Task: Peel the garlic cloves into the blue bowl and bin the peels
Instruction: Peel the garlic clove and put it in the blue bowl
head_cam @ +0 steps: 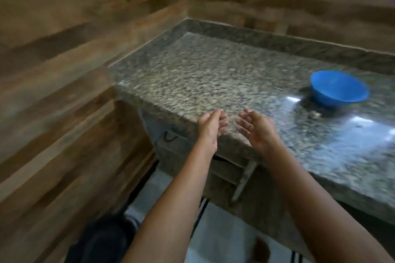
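Observation:
The blue bowl [339,88] stands on the speckled granite counter [205,74] at the right. The frame is blurred and what lies inside the bowl is hidden. A small pale scrap [316,114] lies on the counter just in front of the bowl. My left hand [210,127] and my right hand [256,129] hover side by side over the counter's near corner, palms facing each other, fingers straight and relaxed, nothing visibly held.
Wood-plank walls close the counter in on the left and behind. A raised granite rim [267,36] runs along the back. Under the counter are cabinet fronts with a handle [243,179]. A dark object [106,239] sits on the floor at the lower left.

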`<state>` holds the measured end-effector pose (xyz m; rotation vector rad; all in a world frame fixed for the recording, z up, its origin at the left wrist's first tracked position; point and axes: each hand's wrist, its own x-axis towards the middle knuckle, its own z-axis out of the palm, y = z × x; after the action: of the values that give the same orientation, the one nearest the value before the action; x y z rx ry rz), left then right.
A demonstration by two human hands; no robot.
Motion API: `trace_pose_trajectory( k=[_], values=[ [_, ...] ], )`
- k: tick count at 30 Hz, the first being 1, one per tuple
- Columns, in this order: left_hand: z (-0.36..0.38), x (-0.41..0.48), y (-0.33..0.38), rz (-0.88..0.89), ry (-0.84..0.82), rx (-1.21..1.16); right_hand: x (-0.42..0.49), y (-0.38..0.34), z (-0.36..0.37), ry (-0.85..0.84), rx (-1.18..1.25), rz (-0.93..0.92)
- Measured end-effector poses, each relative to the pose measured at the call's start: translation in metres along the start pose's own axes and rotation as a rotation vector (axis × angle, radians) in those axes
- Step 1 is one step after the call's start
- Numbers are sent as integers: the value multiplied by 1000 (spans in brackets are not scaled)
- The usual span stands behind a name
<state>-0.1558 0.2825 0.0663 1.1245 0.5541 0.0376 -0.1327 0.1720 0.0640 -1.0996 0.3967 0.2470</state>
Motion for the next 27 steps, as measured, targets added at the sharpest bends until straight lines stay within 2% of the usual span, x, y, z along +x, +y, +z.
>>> trace_pose_trajectory(
  k=[9,15,17,20,24,27],
  values=[
    [208,13,-62,-80,-270,110,48,-118,-170,233,62,-132],
    [281,22,-96,-126,-337,225,78,-145,-251,404,-18,-145],
    [292,28,-105,-135,-360,261,90,-147,-268,493,-136,-165],
    [301,39,-113,-132,-385,311,106,-145,-286,577,-466,-160],
    [303,54,-118,-134,-402,326,116,-141,-296,574,-868,-146],
    [301,62,-119,-129,-401,318,120,-138,-300,544,-1045,-177]
  ],
)
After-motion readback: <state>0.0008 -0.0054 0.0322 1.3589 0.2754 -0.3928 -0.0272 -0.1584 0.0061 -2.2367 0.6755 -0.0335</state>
